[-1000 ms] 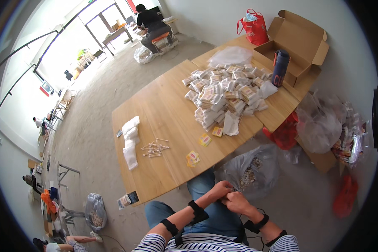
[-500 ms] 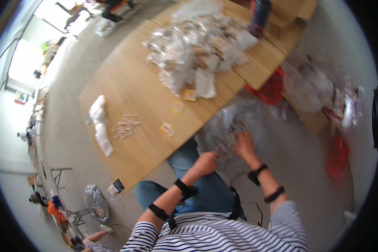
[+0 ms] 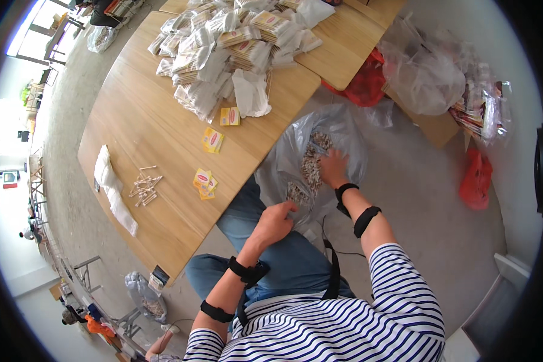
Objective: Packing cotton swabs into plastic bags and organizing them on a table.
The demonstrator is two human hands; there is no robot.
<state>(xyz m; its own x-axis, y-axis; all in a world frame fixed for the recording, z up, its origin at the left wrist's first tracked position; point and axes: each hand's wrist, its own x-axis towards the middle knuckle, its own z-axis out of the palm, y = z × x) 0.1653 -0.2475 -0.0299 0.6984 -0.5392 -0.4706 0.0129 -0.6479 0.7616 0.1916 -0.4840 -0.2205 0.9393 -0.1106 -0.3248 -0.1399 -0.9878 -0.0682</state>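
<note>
A large clear plastic bag (image 3: 353,130) stands open on the floor right of the table. Inside it lies a heap of small white and brown pieces (image 3: 311,169) that look like cotton swabs. My right hand (image 3: 333,168) reaches into the bag over this heap, fingers spread, with nothing seen in them. At the bag's near left edge, my left hand (image 3: 274,223) is closed, its fingertips on the plastic rim. Loose cotton swabs (image 3: 143,186) lie on the table to the left, beside a crumpled white plastic strip (image 3: 111,190).
Bagged cotton swab packs (image 3: 223,54) are piled on the wooden table (image 3: 145,114), with yellow cards (image 3: 213,140) nearer. Right of my bag are a red bag (image 3: 365,78), a filled clear bag (image 3: 425,78) and wrappers (image 3: 482,111). Another red bag (image 3: 476,181) lies near the wall.
The view has shifted, so the table sits higher and further left. My right hand has opened from a bent grip to spread fingers over the heap. My left hand stays at the bag's edge.
</note>
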